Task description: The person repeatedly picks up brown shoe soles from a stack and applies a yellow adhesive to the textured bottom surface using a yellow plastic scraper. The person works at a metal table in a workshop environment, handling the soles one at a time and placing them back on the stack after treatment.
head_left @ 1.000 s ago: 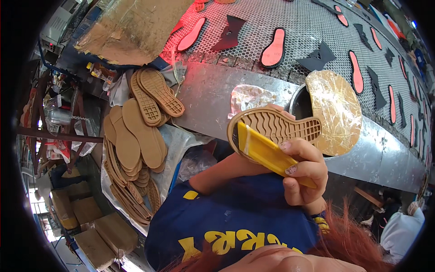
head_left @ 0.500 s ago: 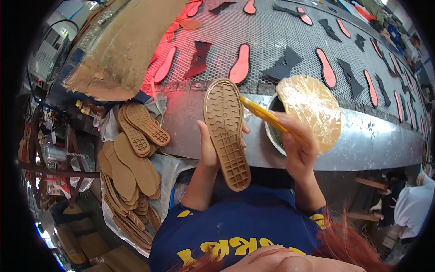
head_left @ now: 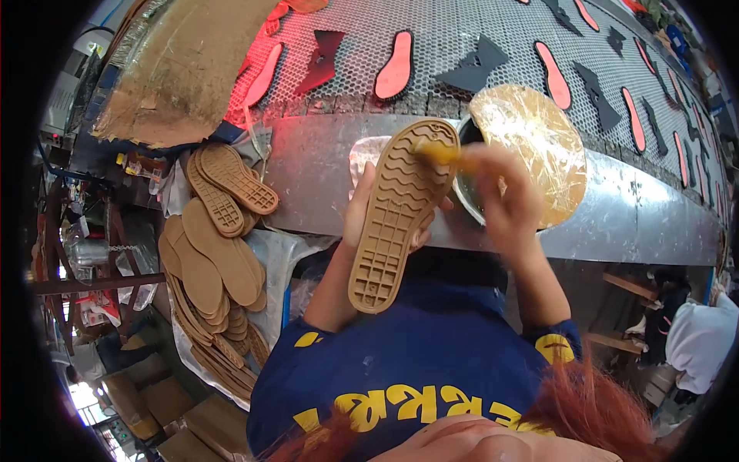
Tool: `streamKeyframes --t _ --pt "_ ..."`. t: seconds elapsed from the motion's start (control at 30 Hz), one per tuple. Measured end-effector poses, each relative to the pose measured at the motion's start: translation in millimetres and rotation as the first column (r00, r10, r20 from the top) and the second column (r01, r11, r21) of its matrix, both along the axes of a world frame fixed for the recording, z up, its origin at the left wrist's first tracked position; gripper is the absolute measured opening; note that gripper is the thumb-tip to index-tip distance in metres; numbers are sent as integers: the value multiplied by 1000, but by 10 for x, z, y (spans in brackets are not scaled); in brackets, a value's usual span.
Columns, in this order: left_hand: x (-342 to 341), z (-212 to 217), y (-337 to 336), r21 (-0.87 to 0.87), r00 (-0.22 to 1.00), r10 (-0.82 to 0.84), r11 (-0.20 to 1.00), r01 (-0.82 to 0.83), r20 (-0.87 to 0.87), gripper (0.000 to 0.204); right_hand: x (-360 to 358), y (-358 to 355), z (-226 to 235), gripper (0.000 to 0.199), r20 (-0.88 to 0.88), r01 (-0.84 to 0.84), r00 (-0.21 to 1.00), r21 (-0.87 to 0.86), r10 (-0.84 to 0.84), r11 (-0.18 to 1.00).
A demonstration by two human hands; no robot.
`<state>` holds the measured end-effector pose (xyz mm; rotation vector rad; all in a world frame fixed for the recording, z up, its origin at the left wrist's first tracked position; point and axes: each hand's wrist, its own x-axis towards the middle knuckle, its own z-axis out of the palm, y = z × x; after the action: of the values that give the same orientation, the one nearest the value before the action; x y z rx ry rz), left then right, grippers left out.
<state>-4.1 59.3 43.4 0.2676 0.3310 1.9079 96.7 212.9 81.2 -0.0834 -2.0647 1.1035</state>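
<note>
A tan shoe sole (head_left: 385, 246) is held up in my left hand (head_left: 359, 212), its tread of wavy ridges and square grid facing me. The thumb lies along the sole's left edge, and the other fingers are partly hidden behind it. My right hand (head_left: 504, 192) grips a yellow brush (head_left: 440, 152), smeared by motion, across the upper, wavy part of the tread. Just beyond that hand stands a round pot (head_left: 468, 202), partly covered by a tan disc lid (head_left: 531, 154) wrapped in clear film. The sole hides part of the metal ledge.
A metal ledge (head_left: 616, 219) borders a mesh conveyor (head_left: 354, 77) carrying pink insoles (head_left: 396, 68) and dark cut pieces (head_left: 473, 65). At left, tan soles (head_left: 219, 250) are piled on plastic sheeting. A cardboard sheet (head_left: 169, 77) lies at the far left.
The sole's top now leans right instead of left, and its tread looks matte rather than glossy. The brush has moved from beside the sole's edge to over its tread.
</note>
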Motion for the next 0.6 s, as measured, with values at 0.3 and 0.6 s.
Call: streamKeyframes --t 0.3,0.6 --pt "-177 -166 -3 -102 999 -23 994 28 44 71 330 -555 69 26 41 -444 895 2 444 896" --pt "-193 -197 10 -87 978 -115 987 132 175 73 305 -588 102 31 -97 -255 956 197 278 947"
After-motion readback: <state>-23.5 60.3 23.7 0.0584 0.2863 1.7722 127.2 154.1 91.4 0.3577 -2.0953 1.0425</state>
